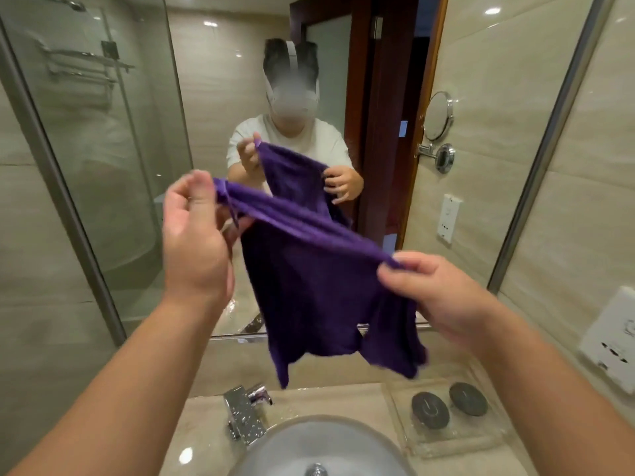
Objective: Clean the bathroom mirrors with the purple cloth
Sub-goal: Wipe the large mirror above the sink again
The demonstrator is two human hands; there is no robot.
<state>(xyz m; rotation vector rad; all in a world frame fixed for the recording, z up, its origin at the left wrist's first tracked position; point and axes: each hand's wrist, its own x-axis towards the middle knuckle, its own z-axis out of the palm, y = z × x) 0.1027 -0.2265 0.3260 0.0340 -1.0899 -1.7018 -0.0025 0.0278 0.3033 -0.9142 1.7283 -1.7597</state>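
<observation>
The purple cloth (316,290) hangs spread out in the air in front of the large wall mirror (220,97), above the basin. My left hand (196,242) pinches its upper left corner, raised higher. My right hand (433,293) pinches the upper right corner, lower and nearer to me. The cloth's top edge is stretched taut between the two hands and the rest droops in folds. The mirror reflects a person holding the cloth. A small round mirror (438,116) on a chrome arm appears at the right, seen as a reflection.
Below are a white basin (295,444) and a chrome tap (245,412) on a beige counter. A clear tray (446,417) with two dark round lids sits at the right. White wall sockets (615,341) are on the right wall. A glass shower screen (68,201) stands at the left.
</observation>
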